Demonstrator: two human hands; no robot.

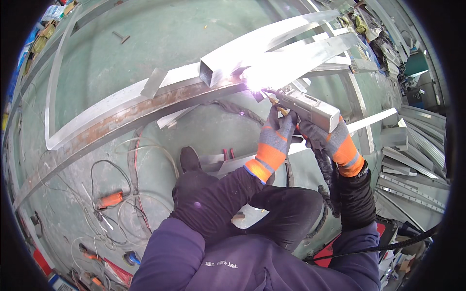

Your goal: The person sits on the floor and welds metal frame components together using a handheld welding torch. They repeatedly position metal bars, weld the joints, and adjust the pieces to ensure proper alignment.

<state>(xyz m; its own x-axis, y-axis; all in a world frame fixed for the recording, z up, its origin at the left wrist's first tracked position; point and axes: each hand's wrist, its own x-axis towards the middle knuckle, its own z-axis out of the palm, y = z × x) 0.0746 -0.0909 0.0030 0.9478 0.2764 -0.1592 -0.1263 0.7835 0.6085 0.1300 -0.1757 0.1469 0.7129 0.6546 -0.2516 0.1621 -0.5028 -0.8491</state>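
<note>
A silver, box-shaped welding gun [310, 107] points left and away, its tip at a glaring white-violet arc [253, 81]. My right hand [335, 141], in a grey and orange glove, is closed round the grip below the gun's body. Beside its front end, my left hand [273, 143] is closed on the gun near a yellowish nozzle part; some fingers are hidden. At the arc, a shiny square metal tube [225, 65] meets a long rusty steel beam [160, 103]. Glare washes out the joint. A dark sheathed cable [326, 172] hangs from the gun.
A small metal plate [154, 82] leans on the beam. Loose cables and an orange power tool [110, 200] lie on the green floor at left. Metal profiles [412, 145] are stacked at right. A hammer [121, 37] lies on the far floor.
</note>
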